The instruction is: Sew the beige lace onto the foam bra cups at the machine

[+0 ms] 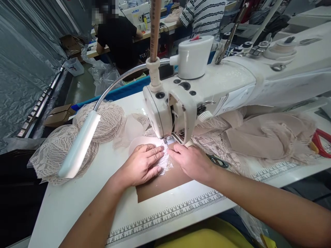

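Lace (164, 161) under left hand (143, 164)

Head view: I see the left hand (144, 163) laid flat, fingers on a lace piece (164, 162) at the presser foot of a white sewing machine (160, 106). Right hand (192, 162) curled at the lace's right edge; I cannot tell whether it grips. Brown sheet (152, 191) beneath, on the white surface (116, 196); ruler tape (160, 220) along the near edge. Left: stacked lace cups (108, 120), partly behind a gooseneck lamp (79, 146).
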Action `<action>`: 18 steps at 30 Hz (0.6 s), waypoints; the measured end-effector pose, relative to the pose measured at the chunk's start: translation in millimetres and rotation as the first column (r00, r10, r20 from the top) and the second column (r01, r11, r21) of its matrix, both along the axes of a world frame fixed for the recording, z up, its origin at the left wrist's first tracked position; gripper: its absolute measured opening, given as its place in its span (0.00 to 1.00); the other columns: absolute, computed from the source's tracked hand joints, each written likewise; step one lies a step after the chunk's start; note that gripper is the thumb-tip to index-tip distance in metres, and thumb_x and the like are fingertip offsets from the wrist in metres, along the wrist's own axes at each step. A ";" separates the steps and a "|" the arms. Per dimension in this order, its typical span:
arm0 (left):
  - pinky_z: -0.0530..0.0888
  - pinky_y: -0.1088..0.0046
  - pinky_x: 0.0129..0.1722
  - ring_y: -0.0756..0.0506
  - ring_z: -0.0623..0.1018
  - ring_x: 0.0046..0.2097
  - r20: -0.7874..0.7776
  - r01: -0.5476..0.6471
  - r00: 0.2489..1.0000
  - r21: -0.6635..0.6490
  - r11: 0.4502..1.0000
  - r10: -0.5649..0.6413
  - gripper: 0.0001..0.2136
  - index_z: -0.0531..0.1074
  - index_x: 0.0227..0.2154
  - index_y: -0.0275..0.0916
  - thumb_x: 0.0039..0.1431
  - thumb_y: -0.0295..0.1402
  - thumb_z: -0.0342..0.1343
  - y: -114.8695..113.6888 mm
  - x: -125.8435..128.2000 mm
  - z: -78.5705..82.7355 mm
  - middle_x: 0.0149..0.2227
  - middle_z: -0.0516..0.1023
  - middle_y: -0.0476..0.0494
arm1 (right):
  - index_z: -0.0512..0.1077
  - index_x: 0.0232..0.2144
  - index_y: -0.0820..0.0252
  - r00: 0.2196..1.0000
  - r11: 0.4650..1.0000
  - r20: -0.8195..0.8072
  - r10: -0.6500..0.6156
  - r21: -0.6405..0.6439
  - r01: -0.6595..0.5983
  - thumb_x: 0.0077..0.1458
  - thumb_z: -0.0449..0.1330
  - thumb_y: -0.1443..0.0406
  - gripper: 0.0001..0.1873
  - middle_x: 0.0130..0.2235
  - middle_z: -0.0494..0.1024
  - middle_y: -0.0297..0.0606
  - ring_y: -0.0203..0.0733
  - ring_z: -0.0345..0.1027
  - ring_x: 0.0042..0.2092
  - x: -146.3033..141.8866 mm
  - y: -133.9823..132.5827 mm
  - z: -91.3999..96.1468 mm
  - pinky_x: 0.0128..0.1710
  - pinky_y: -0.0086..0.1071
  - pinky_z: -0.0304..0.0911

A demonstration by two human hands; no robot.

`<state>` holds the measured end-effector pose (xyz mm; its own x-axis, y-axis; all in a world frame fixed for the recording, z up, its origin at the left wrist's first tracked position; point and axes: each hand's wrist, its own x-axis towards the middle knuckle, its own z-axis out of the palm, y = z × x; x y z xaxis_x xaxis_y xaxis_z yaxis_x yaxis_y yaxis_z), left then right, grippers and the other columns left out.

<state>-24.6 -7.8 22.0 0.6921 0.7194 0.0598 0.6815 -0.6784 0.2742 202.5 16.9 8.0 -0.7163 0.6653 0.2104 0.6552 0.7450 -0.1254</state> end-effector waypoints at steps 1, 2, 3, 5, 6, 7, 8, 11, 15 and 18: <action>0.65 0.54 0.53 0.36 0.66 0.55 0.005 -0.007 1.000 0.001 1.000 0.007 0.24 0.63 0.58 0.38 0.62 0.42 0.49 0.0 1.0 -0.1 0.59 0.66 0.39 | 0.74 0.41 0.61 1.000 1.000 -0.002 -0.002 -0.007 0.002 0.54 0.51 0.75 0.16 0.34 0.73 0.41 0.39 0.58 0.31 -0.2 1.0 -0.5 0.29 0.33 0.47; 0.65 0.54 0.53 0.36 0.67 0.55 0.013 -0.017 1.000 0.005 1.000 0.017 0.24 0.64 0.58 0.38 0.62 0.42 0.49 0.0 2.2 -0.5 0.59 0.67 0.38 | 0.74 0.42 0.61 1.000 1.000 -0.001 -0.004 -0.016 0.004 0.54 0.51 0.75 0.17 0.34 0.73 0.41 0.38 0.58 0.31 -0.4 2.2 -0.8 0.29 0.33 0.48; 0.65 0.54 0.53 0.36 0.67 0.55 0.022 -0.029 0.999 0.012 1.000 0.029 0.24 0.64 0.58 0.38 0.61 0.42 0.50 -0.1 3.4 -1.1 0.59 0.67 0.38 | 0.74 0.43 0.62 1.000 1.000 0.006 -0.008 -0.028 0.008 0.53 0.51 0.76 0.18 0.34 0.74 0.41 0.38 0.58 0.30 -0.6 3.5 -0.8 0.28 0.33 0.48; 0.66 0.53 0.52 0.36 0.68 0.54 0.037 -0.054 0.998 0.032 0.998 0.052 0.24 0.65 0.57 0.38 0.61 0.42 0.50 -0.5 5.7 -2.9 0.58 0.68 0.36 | 0.73 0.45 0.62 1.000 0.999 0.019 -0.014 -0.045 0.014 0.51 0.51 0.76 0.20 0.34 0.74 0.40 0.38 0.58 0.30 -1.3 5.8 0.0 0.28 0.33 0.48; 0.66 0.53 0.52 0.36 0.68 0.54 0.039 -0.061 0.997 0.040 0.997 0.060 0.24 0.65 0.57 0.38 0.61 0.43 0.50 -0.8 6.5 -3.9 0.58 0.68 0.36 | 0.73 0.46 0.62 1.000 0.999 0.023 -0.015 -0.048 0.016 0.51 0.51 0.76 0.21 0.34 0.74 0.40 0.39 0.58 0.30 -1.7 6.8 0.6 0.28 0.33 0.49; 0.66 0.52 0.52 0.35 0.68 0.54 0.034 -0.066 0.997 0.046 0.997 0.065 0.24 0.65 0.57 0.38 0.61 0.43 0.50 -1.1 7.1 -4.7 0.58 0.68 0.35 | 0.72 0.46 0.61 1.000 0.999 0.024 -0.018 -0.045 0.019 0.51 0.51 0.76 0.21 0.34 0.74 0.41 0.39 0.59 0.30 -1.9 7.7 1.2 0.28 0.33 0.49; 0.66 0.52 0.52 0.35 0.68 0.54 0.027 -0.069 0.997 0.049 0.996 0.068 0.24 0.65 0.57 0.38 0.61 0.43 0.50 -1.4 7.5 -5.3 0.58 0.67 0.35 | 0.72 0.47 0.61 0.999 0.999 0.022 -0.023 -0.038 0.024 0.51 0.50 0.76 0.22 0.34 0.74 0.41 0.39 0.59 0.31 -1.8 8.4 1.8 0.28 0.33 0.49; 0.65 0.52 0.52 0.35 0.67 0.54 0.022 -0.066 0.998 0.049 0.997 0.065 0.24 0.65 0.57 0.38 0.61 0.42 0.49 -2.3 7.7 -5.2 0.59 0.67 0.35 | 0.73 0.46 0.60 1.000 0.999 0.009 -0.023 -0.027 0.023 0.53 0.50 0.74 0.20 0.34 0.73 0.41 0.39 0.57 0.30 0.5 10.4 2.0 0.27 0.32 0.47; 0.65 0.53 0.52 0.36 0.68 0.53 0.066 -0.043 0.997 0.019 0.999 0.041 0.21 0.67 0.55 0.40 0.61 0.40 0.49 -3.1 6.2 -2.3 0.58 0.67 0.35 | 0.73 0.45 0.58 0.995 0.994 -0.021 0.098 -0.043 -0.099 0.53 0.51 0.73 0.20 0.30 0.70 0.37 0.37 0.52 0.28 8.6 14.3 -1.7 0.26 0.31 0.44; 0.65 0.55 0.52 0.37 0.69 0.52 0.098 -0.032 0.995 -0.017 0.999 0.033 0.19 0.69 0.53 0.41 0.61 0.39 0.50 -3.7 4.1 -1.6 0.55 0.69 0.35 | 0.73 0.47 0.57 0.976 0.976 -0.065 0.210 -0.045 -0.213 0.52 0.50 0.75 0.23 0.30 0.68 0.36 0.36 0.50 0.28 14.7 17.1 -4.9 0.26 0.30 0.42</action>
<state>-20.6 -11.5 20.4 0.6596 0.7428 0.1147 0.6725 -0.6514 0.3513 217.2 34.0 3.1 -0.8291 0.5113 0.2264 0.4740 0.8574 -0.2005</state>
